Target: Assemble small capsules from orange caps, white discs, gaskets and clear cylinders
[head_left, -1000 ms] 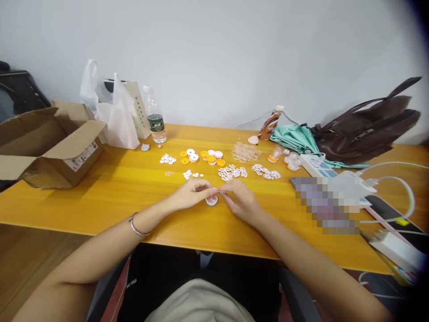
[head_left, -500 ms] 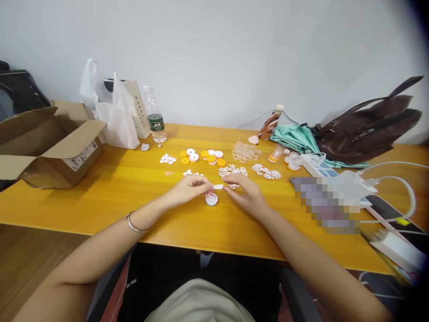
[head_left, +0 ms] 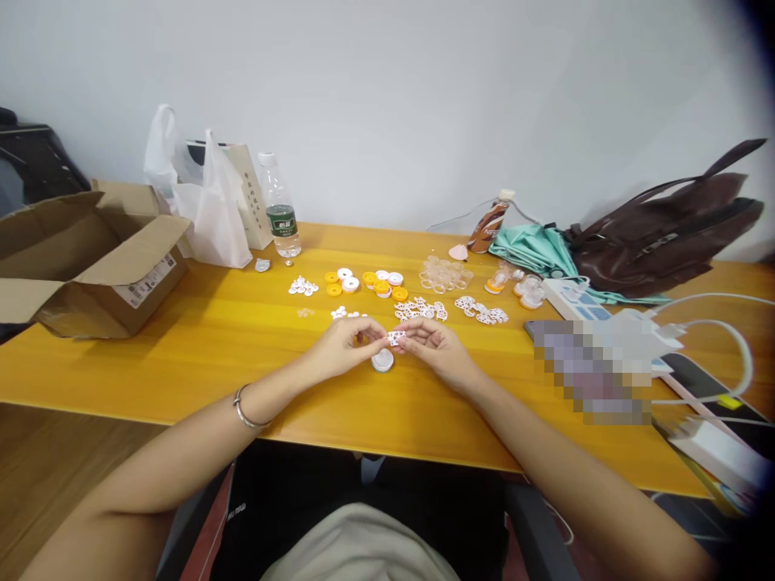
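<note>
Between my two hands is a small white plastic piece with cut-out holes (head_left: 396, 338). My left hand (head_left: 351, 343) pinches its left side between thumb and fingertips. On its right side, my right hand (head_left: 433, 345) grips it the same way. Just below the fingers, a round white cap-like part (head_left: 382, 361) lies on the table. Beyond my right hand is a pile of similar white perforated pieces (head_left: 421, 309), with another group of them (head_left: 481, 310) farther right. Small white parts (head_left: 348, 313) lie just past my left hand, partly hidden by it.
Farther back lie yellow and white round parts (head_left: 381, 282), clear rings (head_left: 445, 274) and small white discs (head_left: 303, 286). A cardboard box (head_left: 115, 298) and a water bottle (head_left: 282, 218) stand left. A power strip (head_left: 575, 300), blurred phone-like slab (head_left: 587, 371) and brown bag (head_left: 659, 234) occupy the right.
My hands have come closer together. The white piece has turned, so its cut-out holes now show, and my right fingers have closed on it.
</note>
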The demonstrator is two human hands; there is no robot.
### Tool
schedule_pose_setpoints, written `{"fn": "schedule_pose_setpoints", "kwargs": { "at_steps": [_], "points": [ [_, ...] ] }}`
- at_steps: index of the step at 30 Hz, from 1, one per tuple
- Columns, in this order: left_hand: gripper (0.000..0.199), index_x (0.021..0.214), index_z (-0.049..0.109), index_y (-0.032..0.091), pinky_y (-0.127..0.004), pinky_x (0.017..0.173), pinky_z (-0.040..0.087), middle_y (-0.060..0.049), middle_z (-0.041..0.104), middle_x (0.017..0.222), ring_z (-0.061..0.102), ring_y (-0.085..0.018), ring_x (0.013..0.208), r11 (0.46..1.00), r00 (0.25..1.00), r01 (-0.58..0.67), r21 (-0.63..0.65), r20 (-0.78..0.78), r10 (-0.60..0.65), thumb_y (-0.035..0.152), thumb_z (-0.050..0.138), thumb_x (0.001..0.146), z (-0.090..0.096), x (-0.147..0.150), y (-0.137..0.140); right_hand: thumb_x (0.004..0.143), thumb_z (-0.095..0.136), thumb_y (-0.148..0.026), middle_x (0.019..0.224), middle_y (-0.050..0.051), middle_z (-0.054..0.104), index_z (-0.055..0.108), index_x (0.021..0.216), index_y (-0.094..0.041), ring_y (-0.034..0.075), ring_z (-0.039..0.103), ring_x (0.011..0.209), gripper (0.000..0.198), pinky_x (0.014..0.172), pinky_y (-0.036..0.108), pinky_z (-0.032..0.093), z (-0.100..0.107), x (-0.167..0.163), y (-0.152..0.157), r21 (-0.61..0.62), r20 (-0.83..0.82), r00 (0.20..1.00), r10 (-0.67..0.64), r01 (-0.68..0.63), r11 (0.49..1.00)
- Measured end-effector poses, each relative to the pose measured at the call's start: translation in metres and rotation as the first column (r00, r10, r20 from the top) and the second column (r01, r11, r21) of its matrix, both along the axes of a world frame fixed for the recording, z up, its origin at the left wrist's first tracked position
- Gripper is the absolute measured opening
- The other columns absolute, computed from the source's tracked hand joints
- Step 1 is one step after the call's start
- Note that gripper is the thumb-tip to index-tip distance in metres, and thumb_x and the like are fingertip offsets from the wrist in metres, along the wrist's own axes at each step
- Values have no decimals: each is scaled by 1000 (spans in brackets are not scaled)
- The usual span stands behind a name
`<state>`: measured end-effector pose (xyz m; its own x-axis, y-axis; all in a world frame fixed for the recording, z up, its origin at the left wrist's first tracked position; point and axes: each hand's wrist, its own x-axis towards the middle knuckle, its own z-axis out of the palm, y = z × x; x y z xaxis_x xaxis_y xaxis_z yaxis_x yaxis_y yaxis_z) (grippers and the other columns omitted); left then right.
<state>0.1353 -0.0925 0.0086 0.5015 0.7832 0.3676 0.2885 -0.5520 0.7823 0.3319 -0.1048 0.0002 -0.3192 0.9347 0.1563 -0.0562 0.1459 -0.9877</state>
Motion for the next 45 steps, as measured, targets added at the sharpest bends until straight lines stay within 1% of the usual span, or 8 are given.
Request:
{"fn": "schedule_pose_setpoints", "kwargs": {
  "at_steps": [10,14,18,22,25,36,40,45],
  "points": [
    [22,83,67,14,-21,60,43,-5,69,78,60,-11,67,989,996,70,-128,-37,-76,35,58,81,5,2,-2,69,70,-34,79,1,67,61,90,-20,13,64,73,27,73,29,51,2,3,0,40,64,997,36,-38,998],
    [20,81,67,13,-21,58,42,-4,68,75,57,-10,64,988,1000,-1,-153,-25,-3,32,61,79,4,0,2,72,65,-41,81,3,67,58,97,-21,15,63,74,33,74,32,50,6,26,17,130,112,970,-214,199,971],
    [21,82,66,14,-21,59,41,-3,67,74,56,-10,64,990,1000,-5,-138,-23,2,34,60,79,2,-2,5,74,60,-41,74,3,61,60,85,-18,16,56,65,25,66,32,47,-1,59,40,374,352,732,-584,462,804],
    [22,82,66,14,-21,57,39,-3,66,74,53,-9,62,991,999,-18,-136,-31,14,35,60,79,0,-3,7,74,60,-35,76,5,58,60,89,-17,17,52,65,23,66,34,46,-17,72,54,502,580,530,-619,365,784],
    [23,82,67,14,-21,57,39,-3,66,75,52,-9,62,991,999,-22,-135,-39,17,36,59,79,1,-3,7,74,58,-28,78,6,56,59,87,-16,18,52,67,18,68,35,45,-24,71,60,516,625,487,-610,329,791],
    [24,83,67,14,-21,58,40,-4,67,77,54,-10,64,990,999,-2,-144,-41,-4,37,59,79,1,-3,8,73,58,-28,63,1,55,53,73,-19,15,49,56,10,56,29,40,-17,71,52,449,623,524,-581,369,814],
    [22,81,66,14,-21,59,40,-4,67,75,54,-10,65,986,1000,0,-166,-23,-4,35,60,79,3,-3,6,72,59,-35,58,-2,53,53,78,-21,13,47,48,16,49,27,38,-7,64,45,311,466,690,-553,457,833],
    [21,82,66,13,-20,60,40,-3,66,75,55,-10,66,983,1000,-2,-182,-27,-3,33,61,78,6,-2,5,68,64,-33,72,1,62,59,79,-20,13,57,60,18,61,28,46,1,51,39,199,248,869,-428,387,900]
  ]
}}
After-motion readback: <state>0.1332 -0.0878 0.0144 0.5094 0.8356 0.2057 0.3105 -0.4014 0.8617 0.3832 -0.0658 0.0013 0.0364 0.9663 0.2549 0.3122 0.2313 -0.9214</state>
